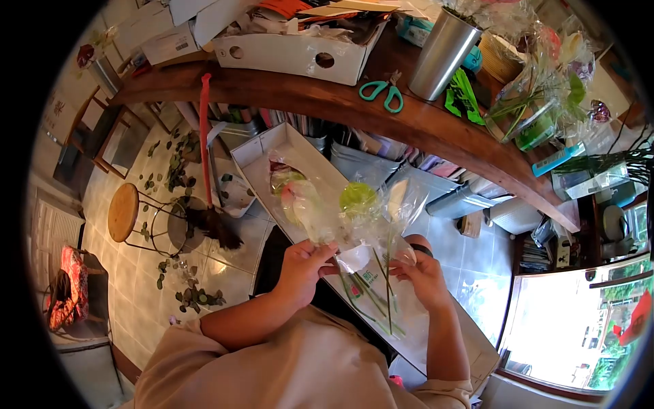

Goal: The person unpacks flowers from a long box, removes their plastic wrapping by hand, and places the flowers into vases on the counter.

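A long white cardboard box (315,148) lies slanted in front of my body. Over it are cut flowers in clear plastic: a round green bloom (358,198), a white-and-pink bloom (300,202) and a pale bud (397,199). Their green stems (368,294) point down toward me. My left hand (306,268) pinches the clear plastic wrapping (354,258) at the left of the stems. On the right side, my right hand (422,274) has its thumb and fingers closed on the wrapping beside a stem. Its exact fingertip contact is partly hidden by the glare.
A curved wooden counter (300,83) holds a white carton (286,58), teal scissors (383,92), a metal vase (444,54) and plastic-wrapped flowers. A round stool (123,212), a red-handled duster (206,136) and scattered leafy cuttings (180,163) are on the left.
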Available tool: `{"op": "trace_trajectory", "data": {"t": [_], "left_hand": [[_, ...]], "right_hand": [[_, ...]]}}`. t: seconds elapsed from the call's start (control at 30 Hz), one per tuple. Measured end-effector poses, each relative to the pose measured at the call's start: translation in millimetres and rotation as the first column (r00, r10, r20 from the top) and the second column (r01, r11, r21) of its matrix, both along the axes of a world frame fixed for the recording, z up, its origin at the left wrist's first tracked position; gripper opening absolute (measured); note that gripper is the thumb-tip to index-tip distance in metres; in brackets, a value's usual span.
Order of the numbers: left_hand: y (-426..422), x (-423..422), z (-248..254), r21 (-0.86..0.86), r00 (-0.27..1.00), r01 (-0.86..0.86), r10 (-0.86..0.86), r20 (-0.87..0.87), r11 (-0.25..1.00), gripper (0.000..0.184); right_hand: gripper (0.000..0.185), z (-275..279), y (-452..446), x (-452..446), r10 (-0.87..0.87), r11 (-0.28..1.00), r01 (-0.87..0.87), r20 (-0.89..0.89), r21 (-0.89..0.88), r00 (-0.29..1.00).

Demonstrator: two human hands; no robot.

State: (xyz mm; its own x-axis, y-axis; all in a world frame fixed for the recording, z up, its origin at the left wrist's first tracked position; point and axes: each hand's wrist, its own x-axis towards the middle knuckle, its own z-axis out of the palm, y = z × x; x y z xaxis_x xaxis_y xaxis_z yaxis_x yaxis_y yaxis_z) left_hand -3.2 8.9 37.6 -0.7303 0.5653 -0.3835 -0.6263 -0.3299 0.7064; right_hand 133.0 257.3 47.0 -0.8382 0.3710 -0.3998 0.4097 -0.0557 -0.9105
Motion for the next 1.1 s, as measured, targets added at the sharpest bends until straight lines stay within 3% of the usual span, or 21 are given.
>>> {"op": "trace_trajectory", "data": {"t": [0.07, 0.1, 0.17, 0.27, 0.37, 0.47, 0.6, 0.73, 0.9, 1.0, 1.1], "left_hand": [[1.9, 2.1, 1.5, -0.038, 0.999, 0.029, -0.030, -0.016, 0.999, 0.023], [4.0, 3.0, 2.8, -0.055, 0.999, 0.046, -0.047, -0.023, 0.997, 0.025], [9.0, 6.5, 8.7, -0.052, 0.998, 0.062, -0.062, -0.007, 0.997, 0.024], [12.7, 12.6, 8.1, -0.054, 0.995, 0.096, -0.096, -0.001, 0.994, 0.019], [11.5, 17.9, 9.6, -0.026, 0.990, 0.141, -0.141, -0.004, 0.990, 0.015], [6.5, 20.2, -4.7, -0.011, 0.978, 0.188, -0.189, -0.094, 0.982, 0.014], [11.2, 25.2, -4.0, -0.044, 0.966, 0.159, -0.164, -0.199, 0.986, 0.016], [15.6, 23.4, -5.2, -0.086, 0.951, 0.307, -0.309, -0.008, 0.948, 0.019], [26.1, 16.9, -8.7, 0.177, 0.812, 0.391, -0.428, 0.395, 0.904, 0.015], [37.1, 17.4, -8.2, 0.335, 0.803, 0.303, -0.428, 0.415, 0.892, 0.010], [39.0, 16.2, -13.4, 0.365, 0.843, 0.252, -0.388, 0.372, 0.896, 0.006]], "right_hand": [[0.029, -1.7, -0.6, 13.5, -0.008, 0.965, 0.027, -0.074, 0.261, 0.997], [0.030, 10.0, -8.1, 14.8, -0.046, 0.883, 0.092, -0.109, 0.461, 0.993], [0.033, 46.4, -36.5, 11.4, -0.099, 0.590, 0.212, -0.191, 0.779, 0.977], [0.035, 55.6, -57.9, 2.0, 0.332, 0.526, 0.170, -0.385, 0.833, 0.861], [0.032, 53.9, -70.1, -15.8, 0.326, 0.639, 0.059, -0.340, 0.767, 0.882], [0.034, 38.3, -64.3, -16.6, 0.412, 0.650, -0.060, -0.284, 0.758, 0.866], [0.020, 28.2, -61.8, -12.2, 0.314, 0.765, -0.028, -0.334, 0.643, 0.889], [0.011, 22.8, -54.4, -10.0, 0.312, 0.817, -0.062, -0.349, 0.573, 0.884], [0.010, 24.3, -53.8, -3.9, 0.161, 0.962, -0.066, -0.357, 0.264, 0.920], [0.008, 24.0, -51.5, -2.2, 0.110, 0.980, -0.038, -0.373, 0.195, 0.921], [0.005, 18.9, -43.0, -0.1, 0.107, 0.985, -0.060, -0.293, 0.163, 0.950]]}}
